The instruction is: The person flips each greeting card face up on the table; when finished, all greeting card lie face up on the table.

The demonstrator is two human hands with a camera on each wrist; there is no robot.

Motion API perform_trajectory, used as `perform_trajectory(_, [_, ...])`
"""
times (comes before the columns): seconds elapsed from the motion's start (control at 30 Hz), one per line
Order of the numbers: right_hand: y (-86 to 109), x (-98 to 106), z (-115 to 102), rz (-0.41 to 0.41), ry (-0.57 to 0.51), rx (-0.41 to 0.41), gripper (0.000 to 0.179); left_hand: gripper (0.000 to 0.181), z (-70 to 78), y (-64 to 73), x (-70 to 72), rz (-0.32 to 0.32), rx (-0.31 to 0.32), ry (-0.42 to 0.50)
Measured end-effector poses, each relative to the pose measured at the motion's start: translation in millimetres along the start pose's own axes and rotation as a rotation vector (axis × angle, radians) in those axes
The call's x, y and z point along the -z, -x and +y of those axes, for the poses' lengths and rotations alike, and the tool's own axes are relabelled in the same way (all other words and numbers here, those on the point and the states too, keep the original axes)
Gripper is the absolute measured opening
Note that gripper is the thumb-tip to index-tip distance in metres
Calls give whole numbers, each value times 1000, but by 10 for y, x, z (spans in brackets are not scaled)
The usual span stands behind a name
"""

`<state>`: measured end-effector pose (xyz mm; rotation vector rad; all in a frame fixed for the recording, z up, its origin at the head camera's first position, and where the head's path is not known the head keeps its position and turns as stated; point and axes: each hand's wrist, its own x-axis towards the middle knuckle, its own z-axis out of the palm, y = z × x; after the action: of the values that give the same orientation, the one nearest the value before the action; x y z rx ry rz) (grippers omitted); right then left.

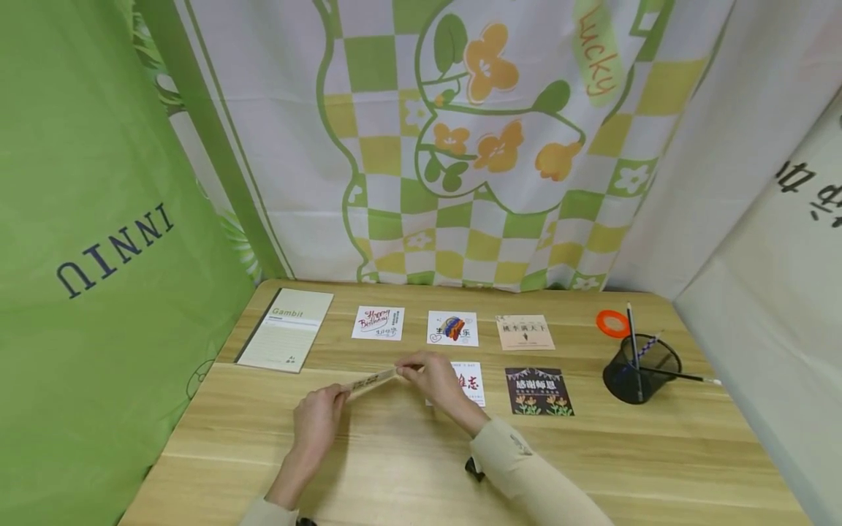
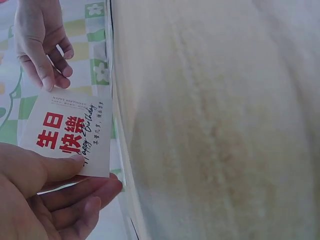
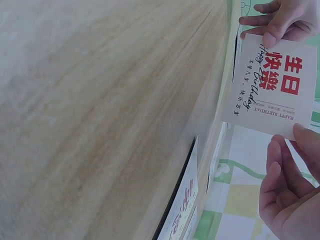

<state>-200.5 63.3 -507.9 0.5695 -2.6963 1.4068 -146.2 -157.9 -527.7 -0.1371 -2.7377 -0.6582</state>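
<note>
A square birthday card (image 3: 275, 90) with red Chinese characters and black handwriting is held above the table between both hands. My left hand (image 1: 317, 420) pinches one edge, its thumb lying over the printed face in the left wrist view. On the opposite edge, the thumb and fingers of my right hand (image 1: 430, 376) pinch a corner. From the head view the card is tilted and seen nearly edge-on. Just beyond the right hand lies a white card with red characters (image 1: 472, 383), partly hidden by that hand.
A Gambit notebook (image 1: 286, 329) lies at the back left. Along the back are a Happy Birthday card (image 1: 378, 323), a rainbow-drawing card (image 1: 452, 329) and a beige card (image 1: 525, 332). A dark flowered card (image 1: 539, 391) lies nearer. A mesh pen holder (image 1: 638, 372) and orange ring (image 1: 612, 324) stand right.
</note>
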Motion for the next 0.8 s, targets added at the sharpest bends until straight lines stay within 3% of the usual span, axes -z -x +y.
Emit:
perform_trajectory(0.37, [6,-3,-14,57,8,15,16,7,4,-2,50,-65,93,177])
perform_trajectory(0.8, [-10,16,16,44,-64,-23,20,8,1,-26,54,-111,114,296])
